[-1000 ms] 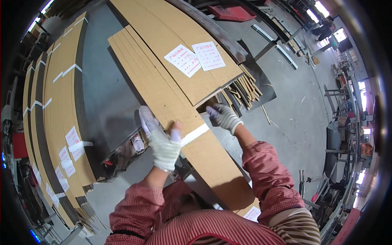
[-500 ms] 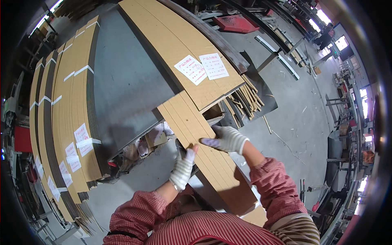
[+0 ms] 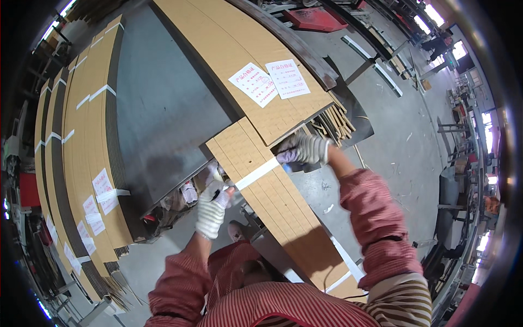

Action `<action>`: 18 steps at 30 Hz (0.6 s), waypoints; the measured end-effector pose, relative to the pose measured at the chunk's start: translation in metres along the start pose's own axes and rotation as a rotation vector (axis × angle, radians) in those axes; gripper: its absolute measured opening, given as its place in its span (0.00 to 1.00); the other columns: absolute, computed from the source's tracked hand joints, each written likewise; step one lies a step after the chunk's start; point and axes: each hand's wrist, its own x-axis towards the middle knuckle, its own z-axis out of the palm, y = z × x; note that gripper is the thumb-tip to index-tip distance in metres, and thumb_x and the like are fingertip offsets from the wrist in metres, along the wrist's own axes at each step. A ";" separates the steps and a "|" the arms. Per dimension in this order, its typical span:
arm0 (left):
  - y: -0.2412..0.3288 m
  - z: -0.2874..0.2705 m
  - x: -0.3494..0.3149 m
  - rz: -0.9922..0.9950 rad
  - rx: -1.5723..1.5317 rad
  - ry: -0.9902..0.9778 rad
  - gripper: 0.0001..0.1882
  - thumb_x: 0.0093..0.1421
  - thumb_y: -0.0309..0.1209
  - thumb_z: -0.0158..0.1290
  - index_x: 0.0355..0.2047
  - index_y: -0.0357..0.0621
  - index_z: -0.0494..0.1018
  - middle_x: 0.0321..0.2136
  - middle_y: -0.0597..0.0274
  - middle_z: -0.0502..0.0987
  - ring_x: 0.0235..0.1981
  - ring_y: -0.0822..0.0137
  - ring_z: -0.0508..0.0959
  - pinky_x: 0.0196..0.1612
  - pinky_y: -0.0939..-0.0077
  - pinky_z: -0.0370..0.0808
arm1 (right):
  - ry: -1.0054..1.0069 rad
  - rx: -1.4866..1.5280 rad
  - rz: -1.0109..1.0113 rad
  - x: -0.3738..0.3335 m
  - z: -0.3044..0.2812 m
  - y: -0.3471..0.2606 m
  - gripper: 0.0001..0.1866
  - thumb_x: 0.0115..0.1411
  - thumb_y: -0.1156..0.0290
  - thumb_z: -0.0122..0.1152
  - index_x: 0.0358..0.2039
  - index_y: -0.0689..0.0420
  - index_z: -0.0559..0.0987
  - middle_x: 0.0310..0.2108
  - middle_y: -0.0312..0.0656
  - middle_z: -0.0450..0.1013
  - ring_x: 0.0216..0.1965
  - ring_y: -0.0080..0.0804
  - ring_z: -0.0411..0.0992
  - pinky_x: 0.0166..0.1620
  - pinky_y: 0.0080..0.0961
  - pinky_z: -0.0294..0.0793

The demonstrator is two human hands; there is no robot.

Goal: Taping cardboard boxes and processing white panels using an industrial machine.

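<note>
While we strap the bundle of cardboard strips (image 3: 272,201) lying below the labelled stack (image 3: 261,82), our left hand (image 3: 211,210) pinches the white band (image 3: 256,173) at the bundle's left edge, and our right hand (image 3: 305,150) grips its right end. Tightening, we judge, needs an even pull.

I'm looking at a long bundle of tan cardboard strips (image 3: 272,201) lying flat and running diagonally away from me, its far end sitting just under the bigger labelled stack, with a white strap (image 3: 256,174) crossing it near that end.
</note>
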 end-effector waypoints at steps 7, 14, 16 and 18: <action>-0.112 0.004 0.023 -0.382 -0.581 -0.186 0.43 0.48 0.63 0.52 0.53 0.42 0.63 0.46 0.64 0.71 0.46 0.69 0.70 0.41 0.71 0.71 | -0.062 0.996 -0.123 0.017 0.080 0.028 0.33 0.58 0.47 0.52 0.55 0.59 0.65 0.50 0.42 0.68 0.47 0.25 0.67 0.45 0.27 0.72; -0.094 -0.034 0.025 -0.336 -0.141 -0.060 0.31 0.55 0.54 0.52 0.46 0.39 0.68 0.33 0.63 0.74 0.27 0.73 0.71 0.29 0.81 0.70 | 0.721 -0.739 -0.056 -0.040 0.145 -0.094 0.56 0.32 0.56 0.70 0.61 0.57 0.52 0.58 0.73 0.45 0.58 0.66 0.50 0.57 0.49 0.53; -0.056 -0.050 0.030 -0.167 -0.483 -0.017 0.21 0.57 0.46 0.53 0.39 0.40 0.72 0.23 0.69 0.74 0.15 0.82 0.65 0.20 0.92 0.65 | 0.767 -0.755 -0.028 -0.040 0.144 -0.084 0.55 0.34 0.56 0.69 0.61 0.58 0.51 0.58 0.70 0.46 0.58 0.63 0.51 0.58 0.48 0.54; 0.045 0.009 0.013 0.009 -0.300 -0.135 0.16 0.56 0.40 0.55 0.38 0.40 0.73 0.23 0.68 0.75 0.18 0.81 0.69 0.20 0.87 0.66 | 0.782 -0.769 0.014 -0.044 0.150 -0.072 0.55 0.34 0.55 0.70 0.61 0.58 0.52 0.59 0.69 0.47 0.58 0.62 0.51 0.58 0.46 0.54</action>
